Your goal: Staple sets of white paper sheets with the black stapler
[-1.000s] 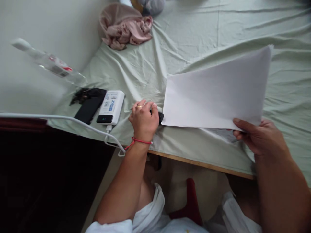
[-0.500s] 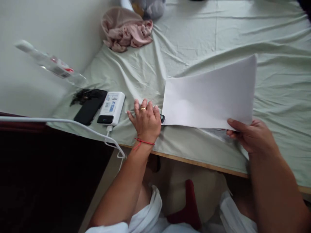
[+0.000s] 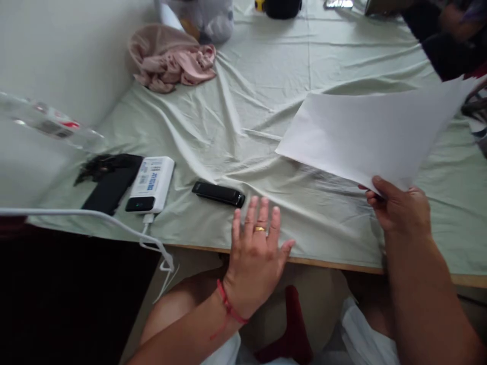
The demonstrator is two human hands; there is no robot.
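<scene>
My right hand [image 3: 399, 208] grips the near edge of several white paper sheets [image 3: 361, 126], thumb on top. The sheets slant up off the table, their right corners fanned slightly apart. My left hand [image 3: 258, 248] is open at the table's front edge, fingers spread and nothing in them. Just beyond its fingertips a black stapler [image 3: 218, 194] lies on the pale green cloth [image 3: 262, 126], apart from the hand.
To the left are a white power bank [image 3: 152, 180] with a plugged-in cable [image 3: 125, 219], a black phone [image 3: 110, 190] and a clear bottle [image 3: 53, 121]. A crumpled pink cloth [image 3: 173, 61] lies at the back left. A person [image 3: 449, 35] is at the far right.
My left hand has come off the stapler and moved right and nearer, its fingers spreading. My right hand has drawn the papers away from the stapler and tilted them. The view has shifted.
</scene>
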